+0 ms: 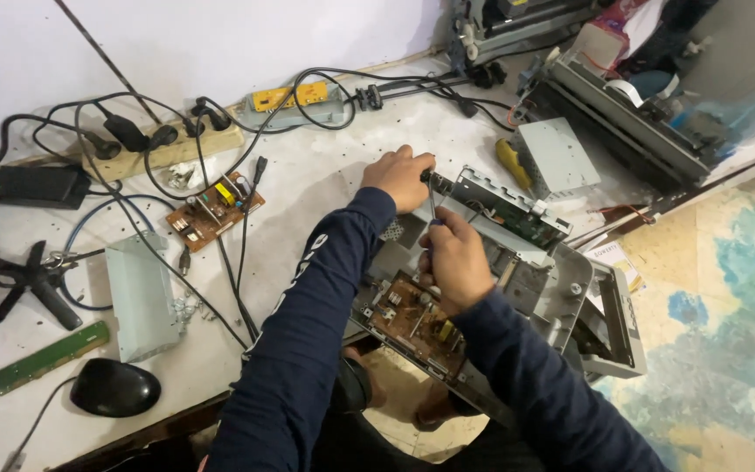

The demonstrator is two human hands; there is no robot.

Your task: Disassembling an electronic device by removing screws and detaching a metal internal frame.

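Note:
A grey opened appliance chassis [570, 288] lies tilted at the table's front edge, with a brown circuit board [408, 322] inside and a green board [517, 214] along its far side. My left hand [401, 177] is closed on the black handle of a screwdriver [431, 199] held upright over the chassis. My right hand [453, 258] sits just below it, fingers pinched around the screwdriver's shaft, and rests above the brown board. Both arms wear dark blue sleeves.
On the white table [316, 175] lie a loose brown circuit board [213, 210], a power strip [168, 149] with tangled black cables, a grey metal cover [140, 297], a black mouse [115, 387], a green strip board [50, 356], a yellow-handled tool [512, 163] and a metal box [559, 157]. More dismantled equipment [622, 105] stands at the back right.

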